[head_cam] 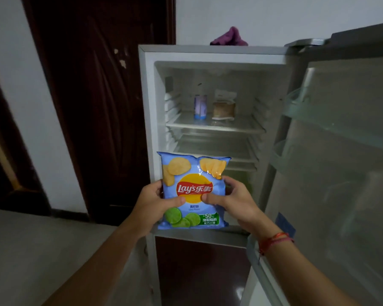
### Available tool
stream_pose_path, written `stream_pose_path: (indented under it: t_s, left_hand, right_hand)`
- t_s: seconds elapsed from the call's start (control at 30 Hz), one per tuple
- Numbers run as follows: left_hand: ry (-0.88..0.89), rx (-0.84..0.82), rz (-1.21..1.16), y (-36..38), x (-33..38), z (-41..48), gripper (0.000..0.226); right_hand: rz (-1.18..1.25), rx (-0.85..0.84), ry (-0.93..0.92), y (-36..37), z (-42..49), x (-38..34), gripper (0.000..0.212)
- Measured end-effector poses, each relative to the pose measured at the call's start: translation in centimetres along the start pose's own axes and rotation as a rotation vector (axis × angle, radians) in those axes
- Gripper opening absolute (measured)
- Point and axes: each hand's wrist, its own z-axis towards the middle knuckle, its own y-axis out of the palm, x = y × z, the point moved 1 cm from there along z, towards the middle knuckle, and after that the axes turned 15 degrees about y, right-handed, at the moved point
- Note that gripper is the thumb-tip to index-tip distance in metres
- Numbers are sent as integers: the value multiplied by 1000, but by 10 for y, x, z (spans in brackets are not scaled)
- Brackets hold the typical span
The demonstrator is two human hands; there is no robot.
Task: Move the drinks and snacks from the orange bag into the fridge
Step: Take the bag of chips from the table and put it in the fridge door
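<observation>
Partway, judging by can (200, 107) and wrapped snack (224, 108) on the upper shelf (215, 127) inside the fridge (148, 107): chips bag (192, 173) upright just before the open fridge, not yet shelved, pinched at both sides by fingers (229, 181) of left hand (155, 202) and right hand (234, 200).

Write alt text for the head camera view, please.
The left hand and right hand grip a light blue Lay's crisp bag before an open grey fridge; its top glass shelf holds a pale purple can and a brown packet.
</observation>
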Motion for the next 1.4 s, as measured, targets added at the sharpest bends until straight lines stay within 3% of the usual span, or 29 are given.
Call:
stream_pose_path:
  t_s: [0.3,0.67,0.87,1.13,1.4]
  left_hand:
    - [-53,-157,-121,23,-48,77,40]
    - [-58,-610,-290,64,-90,141,36]
    - [-36,-828,-419,96,-87,126,52]
    - [-13,-1059,-570,146,-56,67,49]
    - [44,-1173,-677,182,-11,14,47]
  right_hand:
    - [1,228,3,-30,35,7,42]
    - [25,689,8,-30,13,15,38]
    - [34,901,22,-23,-42,20,45]
    - [26,1155,68,-13,-138,27,47]
    - [25,1282,40,1,-222,16,44]
